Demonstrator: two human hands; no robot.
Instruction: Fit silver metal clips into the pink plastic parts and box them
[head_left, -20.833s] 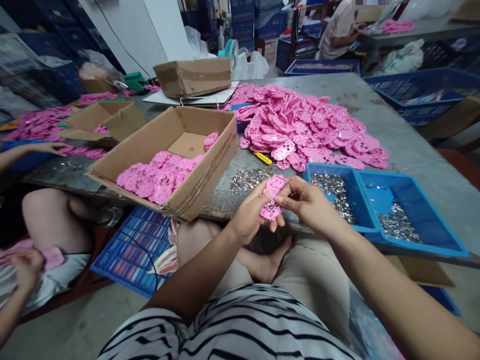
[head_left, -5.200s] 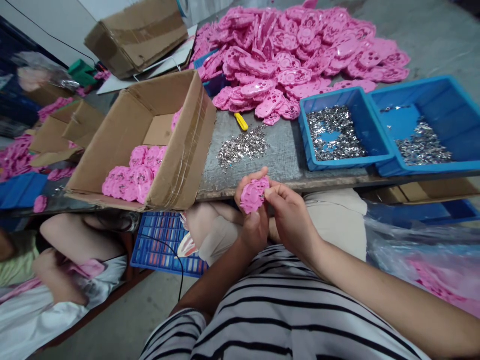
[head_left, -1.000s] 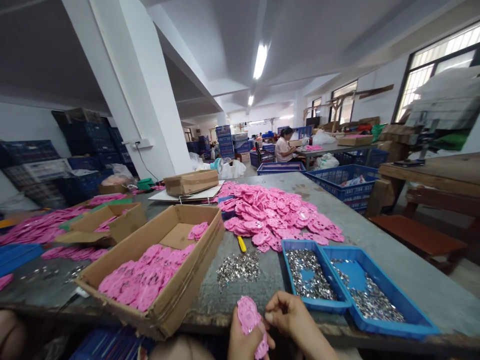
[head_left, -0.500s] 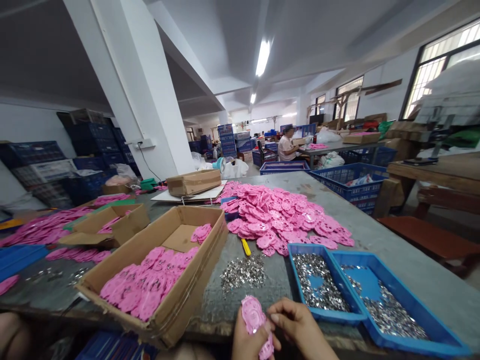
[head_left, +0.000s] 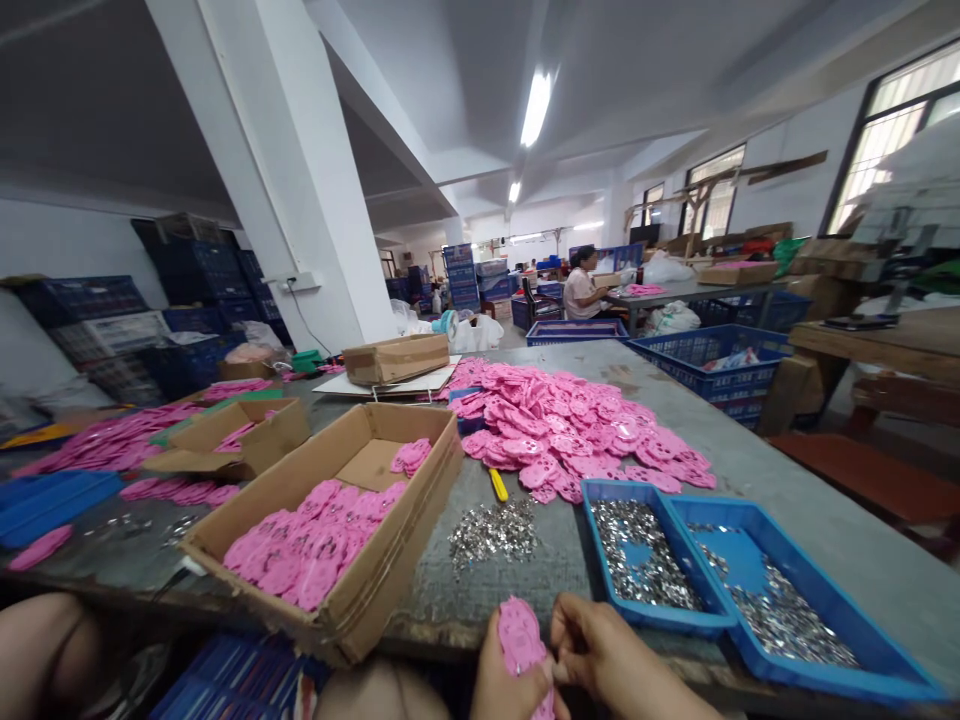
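My left hand (head_left: 501, 675) is closed around a flat pink plastic piece (head_left: 520, 640) with a wavy outline, held upright over the table's front edge. Close against its right side is my right hand (head_left: 592, 645), thumb and fingers pinched together; whatever lies between the fingertips is too small to make out. Beyond the hands, small shiny metal parts (head_left: 493, 532) lie in a loose heap. To the right, two blue trays (head_left: 660, 625) hold more such metal parts. A large pile of similar pink pieces (head_left: 570, 425) spreads behind them.
An open cardboard box (head_left: 405, 535) with pink pieces stands left of the hands. A yellow-handled tool (head_left: 498, 485) lies by the metal heap. A smaller carton (head_left: 274, 440) and a blue tray (head_left: 56, 505) are farther left. A person (head_left: 583, 285) sits at another table behind.
The view has shifted slightly, so the scene sits a little to the right. The pink piece has tilted in my left hand, and my right fingertips have moved lower along its edge.
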